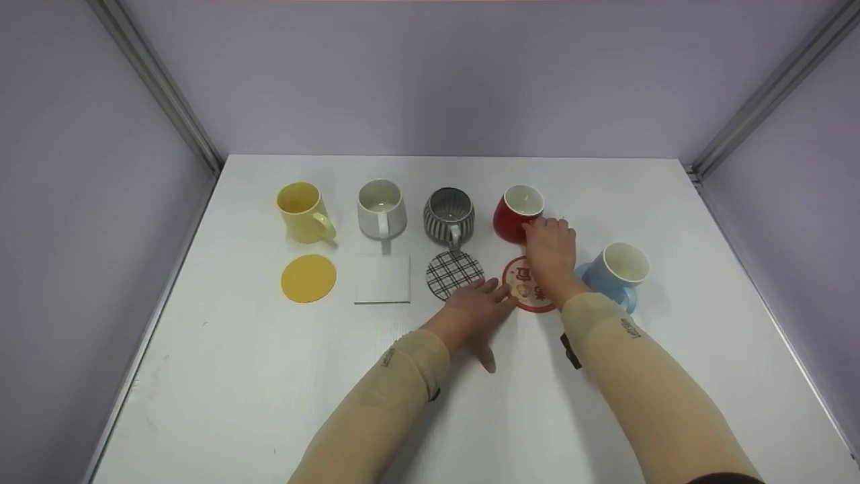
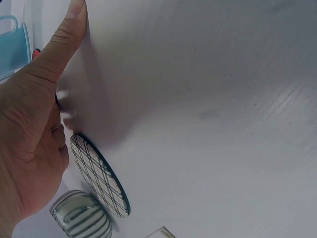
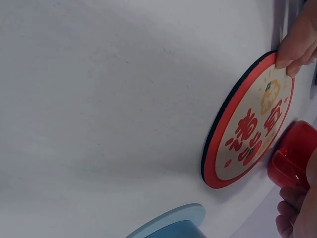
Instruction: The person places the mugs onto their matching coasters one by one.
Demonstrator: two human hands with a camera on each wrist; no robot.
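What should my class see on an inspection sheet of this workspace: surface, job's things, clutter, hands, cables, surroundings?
Surface: white table, small marks.
Job's things: red mug, behind red-rimmed coaster.
Clutter: nothing stray seen; also present: yellow mug behind yellow coaster, white mug behind white coaster, striped mug behind plaid coaster, blue mug on blue coaster.
Hands: right hand on the red mug; left hand touching the red-rimmed coaster's edge.
Cables: nothing seen.
Surroundings: pale walls, grey corner strips.
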